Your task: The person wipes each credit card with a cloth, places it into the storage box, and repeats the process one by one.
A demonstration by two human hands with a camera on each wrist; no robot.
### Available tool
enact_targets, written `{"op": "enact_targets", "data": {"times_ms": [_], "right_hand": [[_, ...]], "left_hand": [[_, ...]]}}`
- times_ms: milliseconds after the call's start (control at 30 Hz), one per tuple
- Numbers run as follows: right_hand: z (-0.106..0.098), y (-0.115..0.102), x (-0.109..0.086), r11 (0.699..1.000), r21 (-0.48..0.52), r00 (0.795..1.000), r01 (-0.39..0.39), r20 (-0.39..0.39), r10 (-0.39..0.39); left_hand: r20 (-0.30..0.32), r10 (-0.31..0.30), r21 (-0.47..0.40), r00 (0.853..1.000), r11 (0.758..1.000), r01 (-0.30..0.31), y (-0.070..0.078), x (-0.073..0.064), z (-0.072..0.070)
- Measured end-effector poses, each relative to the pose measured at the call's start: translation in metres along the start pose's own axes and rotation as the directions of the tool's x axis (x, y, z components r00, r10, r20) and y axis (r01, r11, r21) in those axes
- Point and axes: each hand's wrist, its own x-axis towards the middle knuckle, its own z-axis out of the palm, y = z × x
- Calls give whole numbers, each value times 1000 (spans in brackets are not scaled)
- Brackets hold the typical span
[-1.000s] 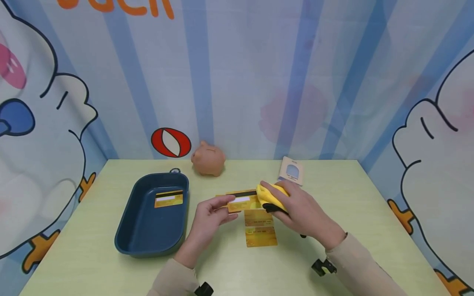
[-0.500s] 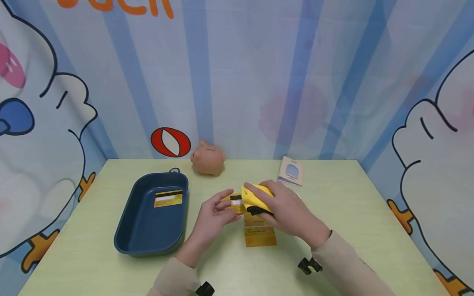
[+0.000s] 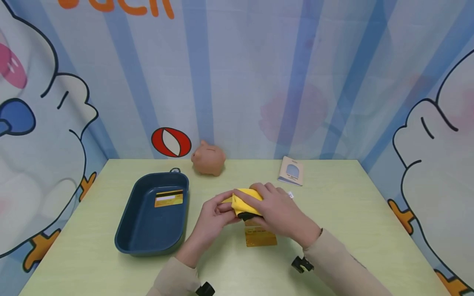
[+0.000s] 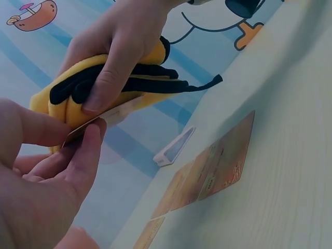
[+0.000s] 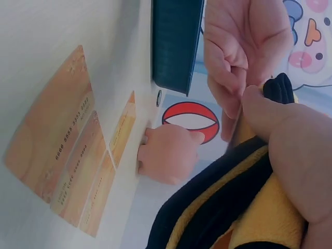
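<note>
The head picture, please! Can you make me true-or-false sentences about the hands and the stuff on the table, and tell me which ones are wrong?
1. A striped card lies in the blue tray. True.
2. The piggy bank sits in the tray. False: it stands on the table.
3. The right hand holds a yellow-and-black cloth. True.
4. The left hand is empty. False: it pinches a second card.
5. A booklet is on the table. True.

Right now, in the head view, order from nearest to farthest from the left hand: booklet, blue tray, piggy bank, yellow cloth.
From the left hand:
1. Yellow cloth: just right
2. Blue tray: left
3. Piggy bank: straight ahead
4. Booklet: ahead, right
</note>
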Motion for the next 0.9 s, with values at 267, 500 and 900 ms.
{"op": "enact_targets", "data": {"times_ms": [267, 500, 900], "right_hand": [[8, -6, 0, 999, -25, 999, -23, -46, 22], [12, -11, 4, 998, -57, 995, -42, -92, 36], [9, -11, 5, 996, -75, 997, -45, -60, 41]], "left_hand": [[11, -2, -31, 1000, 1000, 2, 1, 0, 4], [8, -10, -46, 1000, 999, 10, 3, 0, 7], [-63, -26, -88, 998, 996, 20, 7, -1, 5]]}}
